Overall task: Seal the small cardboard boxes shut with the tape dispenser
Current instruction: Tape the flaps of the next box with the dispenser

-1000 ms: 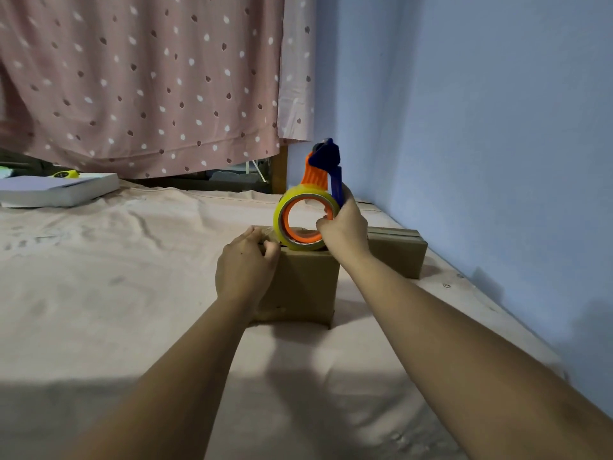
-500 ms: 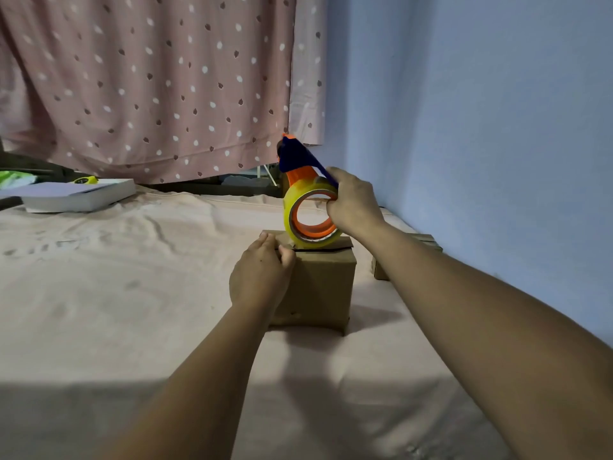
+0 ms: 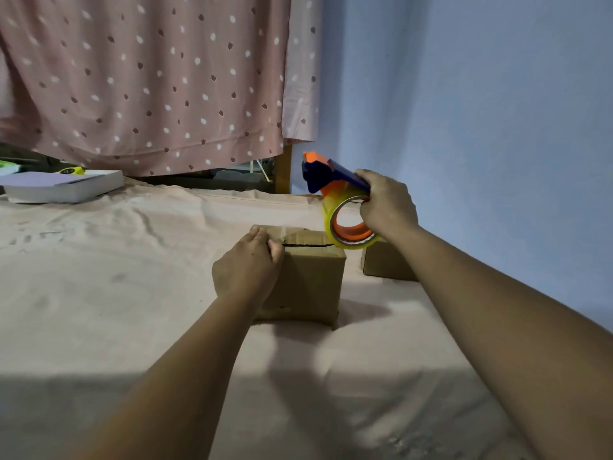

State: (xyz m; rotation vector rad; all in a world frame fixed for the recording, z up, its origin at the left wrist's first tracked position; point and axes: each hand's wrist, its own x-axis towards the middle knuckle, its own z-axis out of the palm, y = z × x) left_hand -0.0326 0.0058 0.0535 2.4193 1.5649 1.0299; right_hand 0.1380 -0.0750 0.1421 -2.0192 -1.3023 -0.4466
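Dispenser's swung off to the right since half a sec ago: it was over the box top, now it hangs at the far right corner.

Head view: right hand [image 3: 388, 204] grips the tape dispenser [image 3: 333, 190], fingers curled round the blue handle and tucked into the orange core, thumb side hidden. Yellow roll sits just left of and below those fingers, its lower rim at the right edge of the near cardboard box [image 3: 311, 280]; can't tell if it's touching. Cutter end points up and left.

Left hand [image 3: 248, 267] clamps the box's near left corner, fingers pressed together and hooked over the top edge, fingertips [image 3: 262, 235] on the lid. Dark slit of the flap seam runs from those fingertips toward the roll. Whether tape covers it, can't tell.

Second box [image 3: 384, 265] sits just beyond, by the blue wall [image 3: 464, 127], partly behind the right forearm. Both boxes rest on the pink sheet [image 3: 99, 277]. White book [image 3: 66, 189] far left, under the spotted curtain [image 3: 149, 78].
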